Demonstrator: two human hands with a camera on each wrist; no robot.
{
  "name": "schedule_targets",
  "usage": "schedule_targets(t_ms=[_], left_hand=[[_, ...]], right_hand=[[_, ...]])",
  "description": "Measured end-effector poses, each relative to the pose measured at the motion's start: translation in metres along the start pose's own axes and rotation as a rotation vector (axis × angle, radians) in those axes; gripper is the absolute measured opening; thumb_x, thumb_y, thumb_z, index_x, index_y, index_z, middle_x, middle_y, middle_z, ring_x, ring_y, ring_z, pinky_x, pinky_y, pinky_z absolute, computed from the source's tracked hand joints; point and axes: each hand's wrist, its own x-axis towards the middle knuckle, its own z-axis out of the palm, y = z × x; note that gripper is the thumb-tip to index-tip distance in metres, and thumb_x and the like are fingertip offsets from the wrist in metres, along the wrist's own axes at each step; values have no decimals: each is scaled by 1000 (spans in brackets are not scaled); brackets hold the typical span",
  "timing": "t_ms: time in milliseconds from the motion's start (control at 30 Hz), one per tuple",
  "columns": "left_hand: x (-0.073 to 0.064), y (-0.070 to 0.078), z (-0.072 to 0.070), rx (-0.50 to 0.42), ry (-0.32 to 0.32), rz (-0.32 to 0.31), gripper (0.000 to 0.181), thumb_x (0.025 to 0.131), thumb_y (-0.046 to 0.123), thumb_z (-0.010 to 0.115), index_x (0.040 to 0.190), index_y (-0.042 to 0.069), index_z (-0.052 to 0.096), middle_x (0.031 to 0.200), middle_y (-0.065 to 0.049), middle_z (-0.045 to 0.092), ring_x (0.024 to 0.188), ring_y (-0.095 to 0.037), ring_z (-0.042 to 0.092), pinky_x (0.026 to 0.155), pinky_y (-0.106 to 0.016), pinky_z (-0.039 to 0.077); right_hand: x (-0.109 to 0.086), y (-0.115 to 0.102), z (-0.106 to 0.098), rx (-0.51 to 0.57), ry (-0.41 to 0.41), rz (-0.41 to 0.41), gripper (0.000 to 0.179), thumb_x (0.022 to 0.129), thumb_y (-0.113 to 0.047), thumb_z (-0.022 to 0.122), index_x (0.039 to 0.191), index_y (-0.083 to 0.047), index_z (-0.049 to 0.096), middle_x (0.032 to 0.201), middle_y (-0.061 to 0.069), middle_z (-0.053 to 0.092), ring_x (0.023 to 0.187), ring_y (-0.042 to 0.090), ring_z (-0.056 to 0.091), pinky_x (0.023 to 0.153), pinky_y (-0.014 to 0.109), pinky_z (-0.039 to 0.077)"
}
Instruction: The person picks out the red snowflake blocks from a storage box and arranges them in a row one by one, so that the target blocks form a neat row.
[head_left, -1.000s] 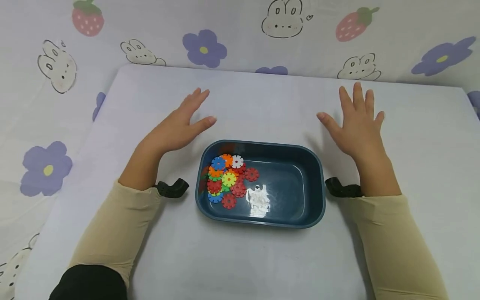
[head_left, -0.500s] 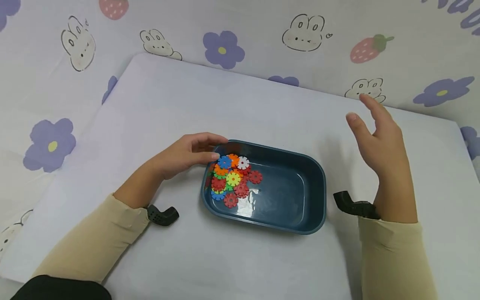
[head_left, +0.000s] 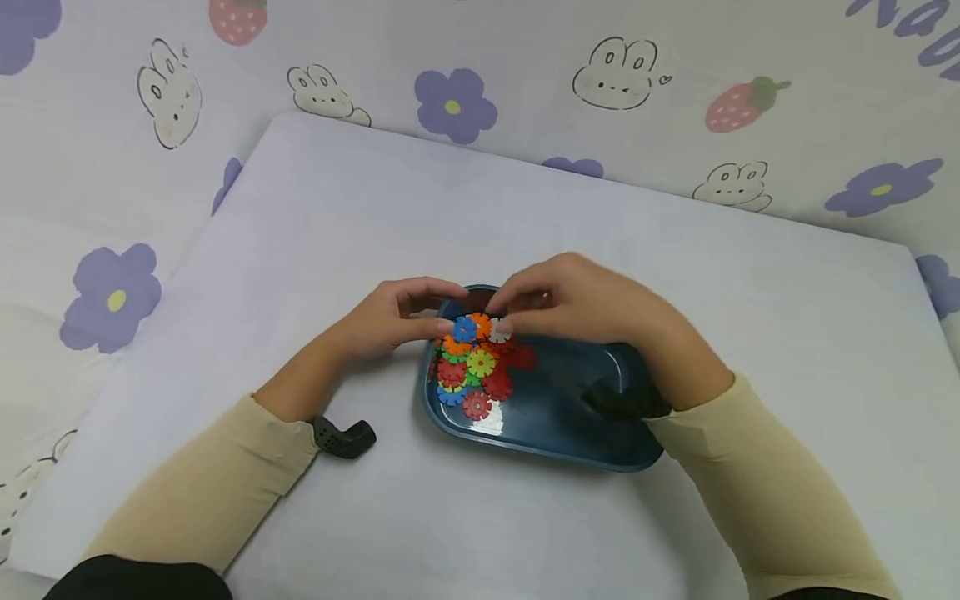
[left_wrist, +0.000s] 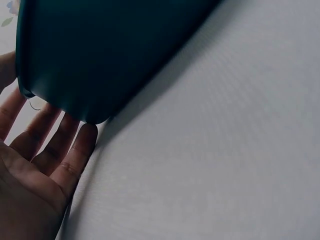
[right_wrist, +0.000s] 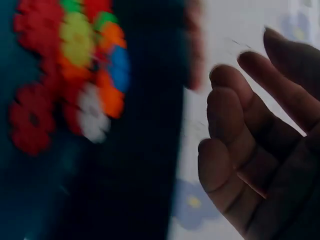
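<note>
A dark blue plastic basin [head_left: 555, 417] stands on the white table, with a pile of colourful notched plastic discs [head_left: 480, 363] at its left end. My left hand [head_left: 378, 321] holds the basin's left end, thumb at the rim. In the left wrist view the fingers [left_wrist: 84, 142] lie against the outside of the wall. Above the pile's far side is my right hand [head_left: 577, 300], thumb and fingers apart and near a white disc [head_left: 499, 332]. The right wrist view shows nothing between the right hand's fingers [right_wrist: 225, 112].
The white table [head_left: 337, 200] extends around the basin on all sides. Behind it hangs a cloth [head_left: 525, 50] printed with flowers, rabbits and strawberries. A black wrist camera [head_left: 345, 437] juts from the left cuff, and another [head_left: 626, 401] from the right cuff overlaps the basin.
My left hand came down to the basin's left end and took hold there. My right hand swung left from beside the basin to over the discs. The head view tilted slightly.
</note>
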Motion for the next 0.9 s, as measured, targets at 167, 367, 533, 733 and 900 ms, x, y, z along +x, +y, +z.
schedule_targets(t_ms=[167, 367, 533, 733, 900], left_hand=[[3, -5, 5, -35, -7, -1, 41, 92, 15, 68, 133, 16, 60, 136, -1, 59, 126, -19, 54, 101, -37, 50], [1, -7, 6, -50, -1, -20, 42, 91, 21, 71, 132, 17, 61, 135, 0, 60, 126, -17, 55, 100, -35, 50], [-3, -7, 2, -51, 16, -18, 42, 92, 22, 70, 133, 18, 61, 134, 0, 61, 125, -18, 56, 100, -34, 51], [-5, -6, -2, -57, 16, -15, 43, 92, 21, 71, 133, 17, 61, 135, 0, 60, 125, -18, 56, 99, -34, 51], [-5, -7, -2, -47, 23, -10, 43, 92, 20, 70, 134, 18, 61, 136, 1, 60, 126, -17, 55, 101, -35, 50]], right_hand=[[33, 10, 36, -28, -307, 16, 32, 90, -23, 73, 120, -14, 70, 83, -5, 65, 72, 11, 57, 67, 29, 53], [45, 20, 66, -144, -283, 16, 38, 84, -29, 79, 118, -16, 72, 93, -6, 71, 75, 8, 58, 71, 22, 54], [51, 13, 74, -276, -213, 10, 37, 83, -32, 79, 114, -13, 73, 94, -3, 74, 73, 8, 62, 76, 25, 57], [54, 13, 73, -298, -201, -15, 30, 87, -29, 73, 113, -13, 74, 94, -4, 73, 74, 8, 61, 77, 25, 56], [53, 14, 70, -293, -118, -145, 14, 92, -20, 67, 100, -13, 76, 86, -5, 72, 74, 9, 59, 76, 27, 55]])
